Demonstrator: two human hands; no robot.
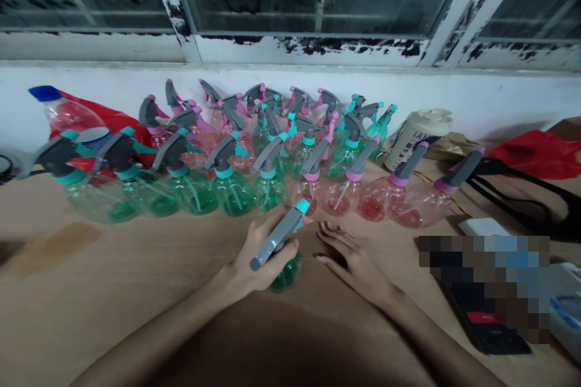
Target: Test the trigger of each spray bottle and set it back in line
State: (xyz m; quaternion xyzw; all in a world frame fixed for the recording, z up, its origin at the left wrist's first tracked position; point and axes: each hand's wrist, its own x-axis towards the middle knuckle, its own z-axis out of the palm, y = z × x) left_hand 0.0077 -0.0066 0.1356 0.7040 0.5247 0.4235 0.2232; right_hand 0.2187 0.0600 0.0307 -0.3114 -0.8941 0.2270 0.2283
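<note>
My left hand [265, 254] is wrapped round the neck of a green spray bottle [287, 275] with a grey and turquoise trigger head. The fingers cover its collar and part of the body. To the right of it, my right hand [351, 260] rests on the table with its fingers spread, holding nothing. Just beyond both hands stands a front row of spray bottles: green ones [233, 196] with turquoise collars on the left, pink ones [338, 196] with pink collars on the right. Several more pink and green spray bottles crowd behind them.
A phone [490, 314], partly blurred out, lies at the right. Behind it are black straps [521, 184], a red bag [535, 154] and a whitish cup [413, 136]. A large bottle with a blue cap [45, 94] leans at the far left. A white wall [481, 87] bounds the table.
</note>
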